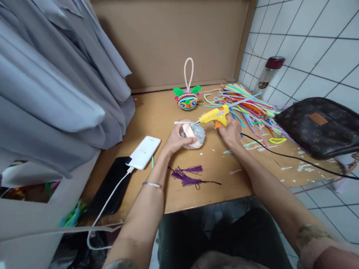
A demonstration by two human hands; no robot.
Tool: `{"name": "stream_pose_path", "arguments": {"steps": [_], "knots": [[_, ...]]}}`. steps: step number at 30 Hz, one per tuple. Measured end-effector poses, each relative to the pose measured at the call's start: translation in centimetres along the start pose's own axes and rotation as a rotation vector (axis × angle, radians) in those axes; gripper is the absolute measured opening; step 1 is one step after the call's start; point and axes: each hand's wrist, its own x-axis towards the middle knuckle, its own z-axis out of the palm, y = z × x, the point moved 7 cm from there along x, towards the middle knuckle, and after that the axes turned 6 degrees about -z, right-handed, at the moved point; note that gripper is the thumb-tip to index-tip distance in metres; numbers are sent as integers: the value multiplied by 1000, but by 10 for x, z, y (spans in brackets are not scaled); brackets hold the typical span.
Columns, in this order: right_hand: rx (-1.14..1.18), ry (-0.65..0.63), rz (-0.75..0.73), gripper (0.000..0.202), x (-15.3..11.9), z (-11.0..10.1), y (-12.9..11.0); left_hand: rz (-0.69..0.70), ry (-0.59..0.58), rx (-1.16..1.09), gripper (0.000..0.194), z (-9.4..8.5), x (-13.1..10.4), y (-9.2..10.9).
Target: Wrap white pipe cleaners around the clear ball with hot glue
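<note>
My left hand [177,139] is closed around a small rounded craft piece [199,135], pale and bluish with a cream strip across it. A white stick-like end [181,122] juts out at its upper left. In my right hand [230,131] is a yellow hot glue gun [212,116] with an orange trigger, its metal nozzle at the top of the craft piece; whether the tip touches cannot be told. Two purple tassels [187,177] lie on the table in front of my hands. Behind them sits a colourful animal-head ornament [188,100] with green ears and a white loop.
A heap of coloured craft strips [245,102] lies at the back right, beside a brown patterned bag [326,125] and a red-lidded bottle [269,72]. A black cord [296,158] crosses the right side. At left are a white power bank [144,152], a dark phone [112,185] and a grey curtain [44,74].
</note>
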Motion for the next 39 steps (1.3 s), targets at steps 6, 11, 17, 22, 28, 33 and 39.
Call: {"name": "stream_pose_path", "arguments": {"steps": [6,11,17,22,28,33,39], "knots": [[-5,-12,20,40,-10,1,2,-7,-22,22,72,4,1,-2],[13,33,-8,39,-13,1,0,16,-43,30,73,8,0,1],[29,108,-24,37,-12,-4,3,-2,-59,32,78,8,0,1],[10,86,-13,40,-12,-2,4,3,-54,8,76,8,0,2],[4,43,11,39,-13,2,4,16,-63,14,74,9,0,5],[-26,38,8,36,-13,2,5,14,-53,17,75,9,0,4],[-67,-14,19,37,-14,5,6,31,-33,12,72,9,1,3]]}}
